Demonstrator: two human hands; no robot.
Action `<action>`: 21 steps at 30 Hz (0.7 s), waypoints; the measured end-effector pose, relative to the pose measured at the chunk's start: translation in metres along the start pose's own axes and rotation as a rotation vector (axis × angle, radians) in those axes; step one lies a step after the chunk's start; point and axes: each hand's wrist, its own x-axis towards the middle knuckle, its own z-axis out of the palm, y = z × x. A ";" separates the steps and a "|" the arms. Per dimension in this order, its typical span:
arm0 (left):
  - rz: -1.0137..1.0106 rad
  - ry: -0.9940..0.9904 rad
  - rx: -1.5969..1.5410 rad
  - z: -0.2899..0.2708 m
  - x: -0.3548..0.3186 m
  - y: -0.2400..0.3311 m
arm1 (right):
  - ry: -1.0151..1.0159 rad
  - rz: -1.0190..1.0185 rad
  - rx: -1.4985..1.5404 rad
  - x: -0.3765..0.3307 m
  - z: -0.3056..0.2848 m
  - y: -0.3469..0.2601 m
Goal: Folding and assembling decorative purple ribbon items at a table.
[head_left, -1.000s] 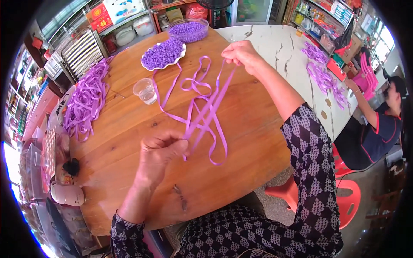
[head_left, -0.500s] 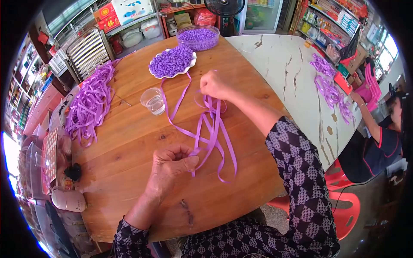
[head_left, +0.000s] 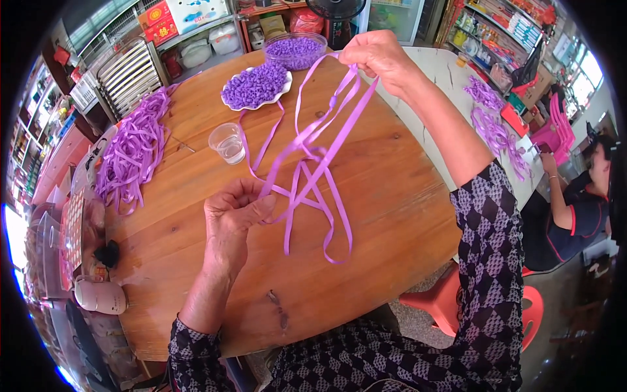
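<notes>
My right hand (head_left: 380, 60) is raised over the far right part of the table, its fingers closed on purple ribbon (head_left: 341, 140). From there the strands slope down to my left hand (head_left: 236, 212), which pinches ribbon between thumb and fingers over the middle of the table. A small purple bead (head_left: 332, 103) sits on one strand below my right hand. Loose lengths loop onto the wood between the hands. Beyond lie a white scalloped dish (head_left: 269, 103) heaped with purple beads (head_left: 255, 86) and a ribbon end running from it. A clear plastic cup (head_left: 230, 149) stands nearer.
A heap of purple ribbons (head_left: 134, 150) covers the table's left side. At the back is a clear round tub (head_left: 324, 53) of beads. A white-topped table (head_left: 431, 140) adjoins on the right, with more ribbons (head_left: 496, 134) and a seated person (head_left: 568, 209) beside it.
My right hand has risen and moved right and away, drawing the ribbon strands up taut. My left hand has shifted left and slightly farther off, still pinching ribbon.
</notes>
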 end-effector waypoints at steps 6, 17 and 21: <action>0.085 -0.161 0.130 0.023 0.015 -0.007 | -0.113 -0.034 0.201 -0.025 0.006 -0.051; -0.074 -0.342 0.091 0.041 0.021 -0.034 | 0.005 -0.035 0.232 -0.029 0.016 -0.042; 0.024 0.044 0.051 -0.015 0.005 -0.003 | -0.031 0.083 0.245 -0.039 0.038 -0.025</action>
